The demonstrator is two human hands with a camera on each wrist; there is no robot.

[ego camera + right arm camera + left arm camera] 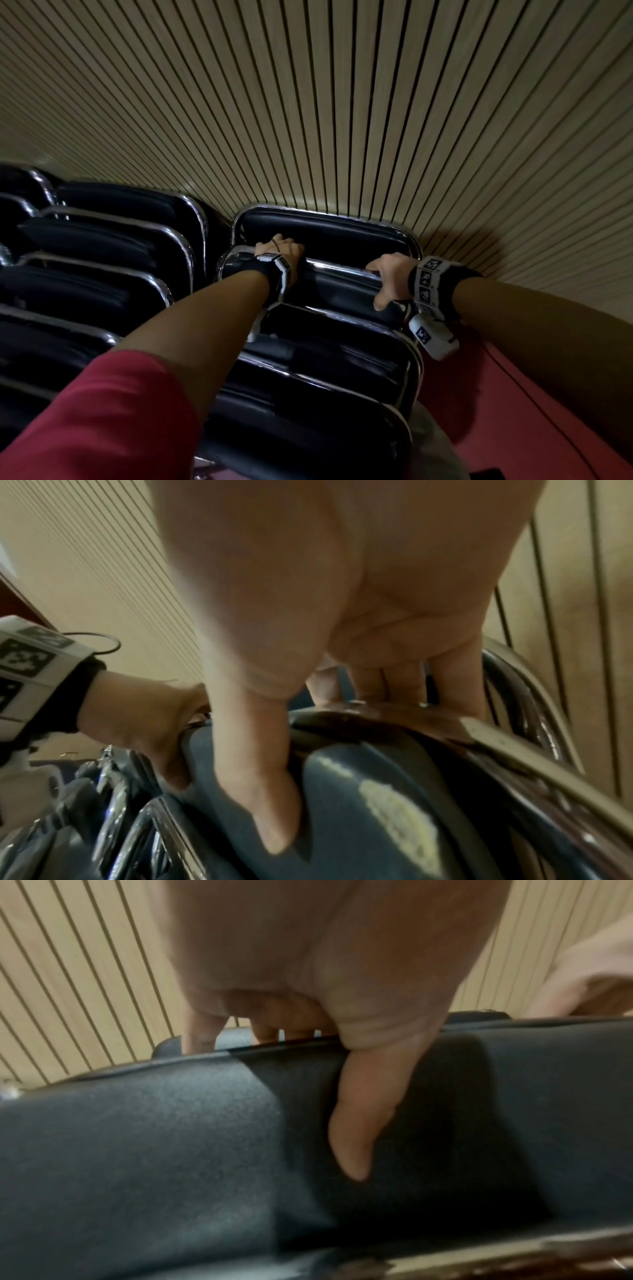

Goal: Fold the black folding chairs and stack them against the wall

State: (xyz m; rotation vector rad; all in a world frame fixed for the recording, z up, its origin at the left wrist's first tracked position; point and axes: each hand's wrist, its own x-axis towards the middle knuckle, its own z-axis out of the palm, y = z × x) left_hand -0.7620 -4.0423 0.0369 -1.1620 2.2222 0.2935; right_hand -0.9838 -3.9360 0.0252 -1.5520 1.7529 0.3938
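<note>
Head view: a folded black chair (337, 286) stands upright in a row of folded chairs, second from a ribbed wooden wall (376, 102). Both hands grasp its shiny metal top bar from above. The left hand (279, 251) holds the bar near its left corner, fingers hooked over the far side. The right hand (390, 274) holds it near the right corner, thumb pointing down the near face of the padded back.

Left wrist view: the thumb (356, 1123) lies flat down the black padding on the near side, while the fingers (274, 1026) curl over the top edge toward the wall.

Right wrist view: the same grasp shows, thumb down the near side, fingers (387, 680) wrapped over the metal bar.

The bar runs left to right between the two hands, parallel to the wall. One more folded chair (325, 228) sits just beyond the fingers, between the held chair and the wall, seemingly touching it. More folded chairs (325, 359) stand behind the wrists, toward the person, and a second row (102, 246) stands to the left of the left hand.

Both hands are equally near, so the coming move probably means pushing the held chair away from the body, flat against the one beyond it. Fingers on the far side risk being pinched.

A red sleeve (102, 421) covers the left upper arm.
</note>
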